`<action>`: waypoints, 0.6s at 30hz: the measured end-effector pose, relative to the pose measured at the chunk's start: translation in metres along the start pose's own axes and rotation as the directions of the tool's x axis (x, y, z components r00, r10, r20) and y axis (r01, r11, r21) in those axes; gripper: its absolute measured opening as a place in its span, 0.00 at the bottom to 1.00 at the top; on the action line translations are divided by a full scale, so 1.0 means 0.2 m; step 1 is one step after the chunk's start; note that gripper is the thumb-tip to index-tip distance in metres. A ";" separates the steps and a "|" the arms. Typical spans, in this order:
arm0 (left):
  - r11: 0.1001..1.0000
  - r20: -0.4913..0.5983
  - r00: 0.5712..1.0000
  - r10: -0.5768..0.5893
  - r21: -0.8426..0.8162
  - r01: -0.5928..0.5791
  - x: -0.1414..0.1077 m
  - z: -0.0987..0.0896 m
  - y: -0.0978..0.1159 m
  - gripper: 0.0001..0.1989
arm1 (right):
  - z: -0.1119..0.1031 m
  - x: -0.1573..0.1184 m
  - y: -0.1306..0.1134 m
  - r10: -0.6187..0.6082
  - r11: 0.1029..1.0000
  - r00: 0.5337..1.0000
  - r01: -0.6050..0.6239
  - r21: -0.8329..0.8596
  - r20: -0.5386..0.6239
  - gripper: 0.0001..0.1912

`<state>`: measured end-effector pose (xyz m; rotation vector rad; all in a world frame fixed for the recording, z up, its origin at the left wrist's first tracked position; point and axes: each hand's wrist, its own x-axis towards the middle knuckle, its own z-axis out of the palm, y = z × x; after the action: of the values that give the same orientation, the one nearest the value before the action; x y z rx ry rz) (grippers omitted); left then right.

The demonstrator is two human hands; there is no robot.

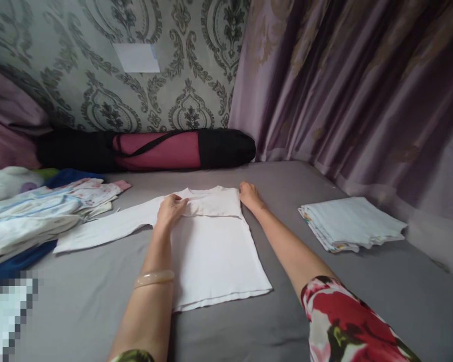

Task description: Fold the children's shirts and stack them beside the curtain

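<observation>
A white long-sleeved shirt (215, 256) lies flat on the grey sheet, its neckline toward the wall. One sleeve stretches out to the left; the other is folded across the chest. My left hand (170, 208) is on the upper left of the shirt, thumb and fingers pinched at the end of the folded sleeve. At the right shoulder edge, my right hand (250, 195) has its fingers curled together against the fabric.
A folded stack of pale cloths (355, 223) lies to the right. Loose clothes (60, 206) and a white plush toy (9, 183) are piled at the left. A black and pink long bag (158, 150) rests along the wall, beside purple curtains (324, 85).
</observation>
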<state>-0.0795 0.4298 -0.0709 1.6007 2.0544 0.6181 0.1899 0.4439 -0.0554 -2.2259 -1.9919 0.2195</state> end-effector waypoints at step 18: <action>1.000 0.158 0.987 0.004 0.019 -0.008 -0.04 -0.09 0.03 0.08 | 0.21 -0.32 -0.24 -0.173 0.983 0.985 0.174 0.052 -0.021 0.37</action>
<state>-0.0844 0.4220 -0.0535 1.6134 1.9463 0.4585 0.1272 0.3851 -0.0856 -2.0017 -2.1302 0.2304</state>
